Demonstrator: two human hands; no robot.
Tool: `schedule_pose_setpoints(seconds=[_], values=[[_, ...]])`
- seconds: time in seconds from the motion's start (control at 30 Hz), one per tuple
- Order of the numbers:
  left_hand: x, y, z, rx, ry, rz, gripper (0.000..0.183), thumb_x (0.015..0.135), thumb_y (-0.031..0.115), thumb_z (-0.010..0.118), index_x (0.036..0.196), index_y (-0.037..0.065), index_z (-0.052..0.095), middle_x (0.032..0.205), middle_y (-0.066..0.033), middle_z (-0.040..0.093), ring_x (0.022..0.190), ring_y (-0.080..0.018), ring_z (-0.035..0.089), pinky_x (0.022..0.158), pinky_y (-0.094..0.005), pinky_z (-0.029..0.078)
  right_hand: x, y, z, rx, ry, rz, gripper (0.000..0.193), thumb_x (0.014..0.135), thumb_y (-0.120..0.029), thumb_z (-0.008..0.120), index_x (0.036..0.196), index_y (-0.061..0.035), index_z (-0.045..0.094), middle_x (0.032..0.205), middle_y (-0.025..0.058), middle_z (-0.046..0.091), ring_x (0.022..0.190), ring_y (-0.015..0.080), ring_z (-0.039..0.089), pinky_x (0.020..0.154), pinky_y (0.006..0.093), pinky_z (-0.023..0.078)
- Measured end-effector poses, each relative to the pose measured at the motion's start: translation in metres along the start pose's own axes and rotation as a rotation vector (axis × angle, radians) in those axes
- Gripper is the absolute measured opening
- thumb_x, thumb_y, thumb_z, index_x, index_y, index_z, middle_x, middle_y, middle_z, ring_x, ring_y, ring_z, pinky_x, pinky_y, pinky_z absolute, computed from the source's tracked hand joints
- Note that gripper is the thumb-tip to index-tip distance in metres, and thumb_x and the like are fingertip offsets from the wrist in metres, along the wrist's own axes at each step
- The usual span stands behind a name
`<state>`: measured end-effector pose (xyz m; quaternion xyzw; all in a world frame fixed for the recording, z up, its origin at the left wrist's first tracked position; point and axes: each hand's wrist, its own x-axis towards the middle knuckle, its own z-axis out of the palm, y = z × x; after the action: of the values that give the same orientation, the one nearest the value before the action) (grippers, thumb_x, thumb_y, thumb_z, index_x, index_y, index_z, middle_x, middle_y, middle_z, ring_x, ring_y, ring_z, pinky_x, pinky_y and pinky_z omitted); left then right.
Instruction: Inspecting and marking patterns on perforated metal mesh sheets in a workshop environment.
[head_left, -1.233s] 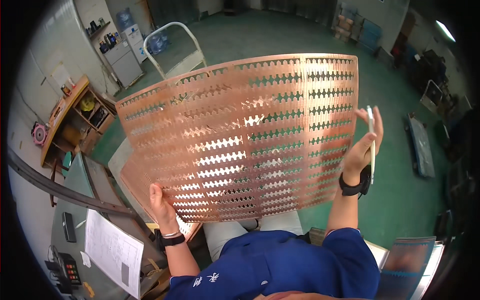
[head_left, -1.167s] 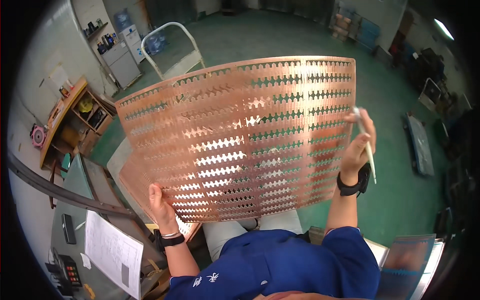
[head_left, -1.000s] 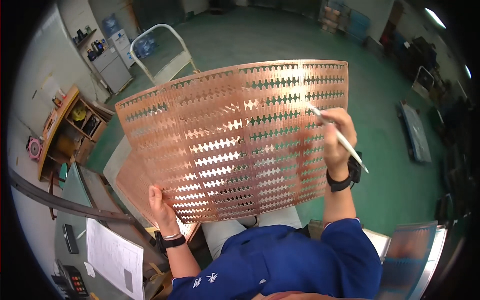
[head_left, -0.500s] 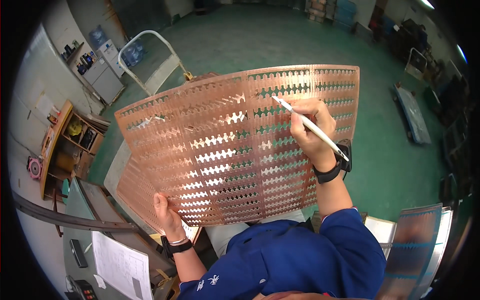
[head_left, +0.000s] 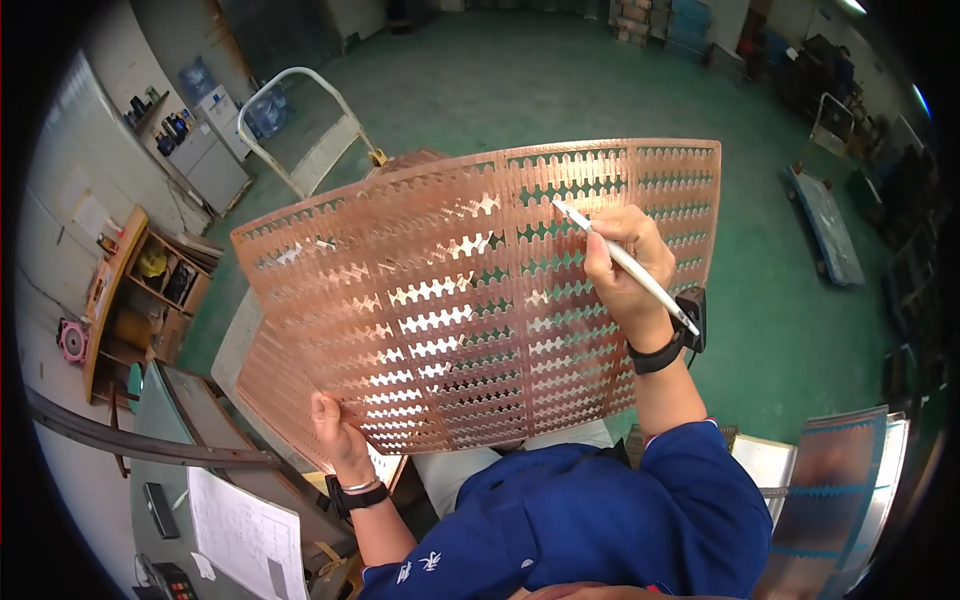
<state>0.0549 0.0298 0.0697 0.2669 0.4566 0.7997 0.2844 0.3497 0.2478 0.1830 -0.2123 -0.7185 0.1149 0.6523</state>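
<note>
My left hand (head_left: pixel 341 440) is closed on the lower left edge of a large copper-coloured sheet (head_left: pixel 375 300) cut through with rows of notched openings. The sheet is tilted up in front of my body. In my right hand (head_left: pixel 634 285) is a slim white pen-shaped tool (head_left: pixel 650 283), pinched between thumb and fingers. Its pointed tip is at the openings in the upper middle of the sheet; whether it touches the metal I cannot tell. Behind the sheet, at its left, more copper sheeting (head_left: pixel 268 375) shows, mostly covered.
A trolley with a white handle frame (head_left: pixel 330 158) stands beyond the sheet. To the left is a table (head_left: pixel 150 440) with papers (head_left: pixel 245 525) and a black oblong object (head_left: pixel 159 510). Copper panels (head_left: pixel 825 500) stand at lower right; a flat blue cart (head_left: pixel 828 225) is farther off.
The sheet's upper edge has dropped slightly in view. My right hand and the white tool have shifted a little down and right with it. My left hand keeps its hold.
</note>
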Motion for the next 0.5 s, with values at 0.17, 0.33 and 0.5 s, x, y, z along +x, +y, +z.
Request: schedule_pose_setpoints(seconds=[0.17, 0.33, 0.5], values=[[-0.001, -0.005, -0.003, -0.046, 0.006, -0.006, 0.013, 0.092, 0.021, 0.056, 0.084, 0.011, 0.056, 0.083, 0.0044, 0.057, 0.082, -0.0073, 0.051, 0.079, -0.0242, 0.040, 0.004, 0.001, -0.002, -0.143, -0.056, -0.200, 0.021, 0.070, 0.006, 0.066, 0.087, -0.0010, 0.055, 0.080, 0.0103, 0.061, 0.070, 0.0255, 0.061, 0.063, 0.0306, 0.050], [-0.004, -0.001, 0.002, -0.033, -0.003, -0.052, 0.011, 0.092, 0.021, 0.057, 0.086, 0.011, 0.057, 0.085, 0.0038, 0.058, 0.082, -0.0074, 0.052, 0.079, -0.0232, 0.040, -0.003, 0.013, 0.003, -0.108, -0.008, -0.129, 0.022, 0.074, 0.004, 0.065, 0.093, -0.0003, 0.055, 0.091, 0.0144, 0.061, 0.071, 0.0242, 0.062, 0.062, 0.0290, 0.050], [-0.005, -0.008, -0.004, -0.021, 0.053, -0.020, 0.013, 0.093, 0.019, 0.055, 0.083, 0.011, 0.056, 0.079, 0.0027, 0.058, 0.074, -0.0069, 0.054, 0.069, -0.0216, 0.044, -0.012, 0.018, -0.002, 0.130, 0.026, 0.123, 0.013, 0.086, -0.004, 0.058, 0.097, -0.0002, 0.053, 0.092, 0.0113, 0.061, 0.074, 0.0135, 0.060, 0.062, 0.0246, 0.049]])
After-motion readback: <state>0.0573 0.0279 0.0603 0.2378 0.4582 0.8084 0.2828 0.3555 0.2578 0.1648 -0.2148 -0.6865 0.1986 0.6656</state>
